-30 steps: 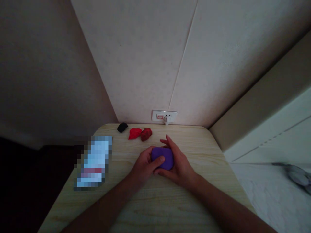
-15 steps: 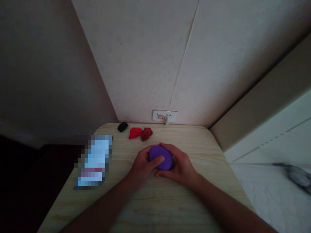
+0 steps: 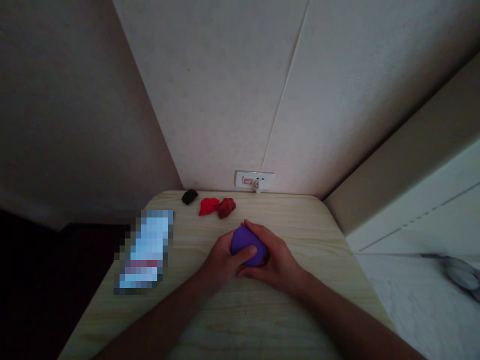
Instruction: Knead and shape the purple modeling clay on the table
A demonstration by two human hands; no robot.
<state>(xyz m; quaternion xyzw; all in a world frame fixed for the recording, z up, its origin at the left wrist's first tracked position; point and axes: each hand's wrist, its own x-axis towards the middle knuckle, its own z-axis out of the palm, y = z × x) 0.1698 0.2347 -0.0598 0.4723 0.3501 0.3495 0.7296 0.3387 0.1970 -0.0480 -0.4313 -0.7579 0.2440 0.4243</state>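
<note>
A smooth, rounded purple lump (image 3: 240,241), which looks like modelling clay, sits between my two hands above the light wooden table (image 3: 292,215). My left hand (image 3: 221,257) is closed on its left side, with the thumb lying across the front. From the right, my right hand (image 3: 283,260) curls around the same lump, fingers over the top and thumb below. Farther back lie a bright red piece (image 3: 208,206) and a dark red crumpled piece (image 3: 227,208), close together. To their left is a small black piece (image 3: 189,196). The underside of the purple lump is hidden.
A phone-like device (image 3: 148,245), blurred by pixels, lies at the table's left edge. Behind the table stands a wall with a socket plate (image 3: 243,180) and a plug in it. To the right are a pale panel and a white surface bearing a grey object (image 3: 463,272).
The purple lump has turned slightly and now looks more angular at the top. My right fingers have shifted a little along its upper edge. Both hands stay in nearly the same place.
</note>
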